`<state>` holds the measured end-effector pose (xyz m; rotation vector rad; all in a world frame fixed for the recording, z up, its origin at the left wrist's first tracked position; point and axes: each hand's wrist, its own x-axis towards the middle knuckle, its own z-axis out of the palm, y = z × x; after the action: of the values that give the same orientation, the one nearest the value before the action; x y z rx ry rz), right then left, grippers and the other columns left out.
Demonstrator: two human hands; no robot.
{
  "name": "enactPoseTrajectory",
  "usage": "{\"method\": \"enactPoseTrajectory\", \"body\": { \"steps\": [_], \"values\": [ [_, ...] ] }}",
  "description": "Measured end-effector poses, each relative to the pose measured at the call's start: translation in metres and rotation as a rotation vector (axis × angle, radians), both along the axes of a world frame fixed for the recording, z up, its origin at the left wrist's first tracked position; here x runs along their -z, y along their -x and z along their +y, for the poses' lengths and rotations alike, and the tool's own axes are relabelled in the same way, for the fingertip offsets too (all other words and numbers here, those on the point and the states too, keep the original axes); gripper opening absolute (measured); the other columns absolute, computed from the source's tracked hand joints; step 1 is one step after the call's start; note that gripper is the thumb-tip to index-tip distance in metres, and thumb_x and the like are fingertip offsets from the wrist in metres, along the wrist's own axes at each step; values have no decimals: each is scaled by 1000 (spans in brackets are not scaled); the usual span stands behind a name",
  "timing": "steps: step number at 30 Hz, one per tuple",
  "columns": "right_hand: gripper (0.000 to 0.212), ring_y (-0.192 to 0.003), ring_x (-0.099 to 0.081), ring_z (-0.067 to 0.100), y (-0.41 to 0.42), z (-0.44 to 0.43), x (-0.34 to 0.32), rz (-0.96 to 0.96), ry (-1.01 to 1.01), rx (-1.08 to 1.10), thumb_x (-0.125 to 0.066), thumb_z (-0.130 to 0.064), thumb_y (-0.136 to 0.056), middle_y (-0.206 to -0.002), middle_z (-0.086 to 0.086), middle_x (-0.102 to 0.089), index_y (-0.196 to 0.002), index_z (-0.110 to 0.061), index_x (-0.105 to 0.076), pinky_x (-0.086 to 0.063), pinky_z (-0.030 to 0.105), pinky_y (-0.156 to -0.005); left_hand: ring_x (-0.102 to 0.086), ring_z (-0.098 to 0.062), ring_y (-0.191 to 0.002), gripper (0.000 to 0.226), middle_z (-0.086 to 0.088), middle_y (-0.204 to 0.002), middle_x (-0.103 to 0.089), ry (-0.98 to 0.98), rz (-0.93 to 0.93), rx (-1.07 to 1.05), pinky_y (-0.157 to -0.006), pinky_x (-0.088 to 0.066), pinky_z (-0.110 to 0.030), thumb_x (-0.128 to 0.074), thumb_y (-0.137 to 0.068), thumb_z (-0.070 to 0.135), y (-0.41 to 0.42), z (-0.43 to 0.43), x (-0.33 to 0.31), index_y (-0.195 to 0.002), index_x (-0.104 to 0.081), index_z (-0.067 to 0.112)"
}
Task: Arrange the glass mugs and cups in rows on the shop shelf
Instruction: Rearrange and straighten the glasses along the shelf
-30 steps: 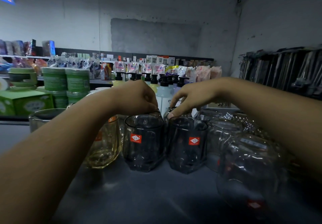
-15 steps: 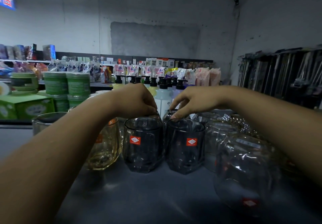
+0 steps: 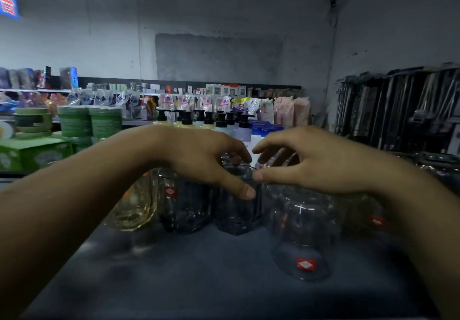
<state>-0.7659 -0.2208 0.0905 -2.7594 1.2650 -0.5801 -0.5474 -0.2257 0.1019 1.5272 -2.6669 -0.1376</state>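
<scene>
Glass cups stand in a row on the dark shelf point(image 3: 199, 277): an amber glass point(image 3: 134, 205), a smoky glass point(image 3: 184, 210) with a red label, and a second smoky glass point(image 3: 236, 215) to its right. My left hand point(image 3: 206, 162) grips that second smoky glass from above, with the thumb down its front wall and the fingers over the far rim. My right hand point(image 3: 306, 162) hovers at the same glass, its thumb tip at the right side of the rim and its fingers loosely spread. A clear round glass point(image 3: 303, 232) with a red label stands nearer me on the right.
More clear glasses point(image 3: 373, 217) crowd the right behind my right forearm. Pump bottles point(image 3: 221, 125) stand just behind the cups. Green tubs point(image 3: 89, 123) and a green box point(image 3: 32, 152) sit at the back left. A rack of dark metal goods point(image 3: 398, 110) lines the right.
My left hand has moved right, off the left smoky glass and onto the right one. My right hand has lifted slightly and its fingers have spread. The view has shifted closer.
</scene>
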Motion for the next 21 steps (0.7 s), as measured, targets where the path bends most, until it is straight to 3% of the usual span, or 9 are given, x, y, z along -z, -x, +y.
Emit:
{"method": "enactPoseTrajectory", "body": {
  "steps": [5,9,14,16,18,21],
  "values": [
    [32,-90,-68,-2,4,-9,14,-180,-23,-74,-72,-52,-85,-99,-18,-73,-112,-34,-73,-58,36,-88,-60,-4,-107,73,18,-131,-60,-23,-70,-52,-100,-50,-35,-80,-69,62,17,-5,-2,-134,-53,39],
    [24,-87,-69,0,8,-13,19,-265,-46,-81,-74,-44,-87,-95,-15,-74,-108,-31,-75,-58,36,-88,-61,-2,-99,54,14,-121,-64,-30,-16,-58,-85,-49,-25,-83,-74,52,20,-4,-3,-119,-55,42],
    [21,-87,-69,3,10,-18,23,-430,-29,-50,-74,-42,-89,-92,-16,-73,-104,-28,-74,-57,32,-81,-65,-7,-100,67,16,-120,-62,89,181,-85,-87,-57,-36,-80,-71,49,11,17,-15,-133,-56,39],
    [25,-88,-67,3,8,-19,24,-518,-17,-52,-72,-43,-90,-96,-15,-71,-107,-25,-72,-53,29,-78,-65,-7,-101,70,15,-120,-61,159,306,-112,-85,-59,-38,-79,-67,54,5,30,-27,-133,-57,39],
    [39,-93,-65,4,7,-19,23,-603,-42,-63,-68,-51,-90,-105,-13,-69,-117,-24,-68,-52,29,-80,-67,-12,-102,63,10,-120,-64,206,536,-141,-81,-61,-36,-84,-70,46,-1,42,-34,-127,-60,36],
    [74,-104,-69,13,3,-15,22,-752,-250,-144,-67,-77,-74,-121,-10,-67,-131,-32,-56,-55,43,-93,-71,-13,-102,52,4,-123,-65,250,882,-151,-78,-60,-26,-76,-79,31,-3,60,-27,-128,-58,27]
  ]
}}
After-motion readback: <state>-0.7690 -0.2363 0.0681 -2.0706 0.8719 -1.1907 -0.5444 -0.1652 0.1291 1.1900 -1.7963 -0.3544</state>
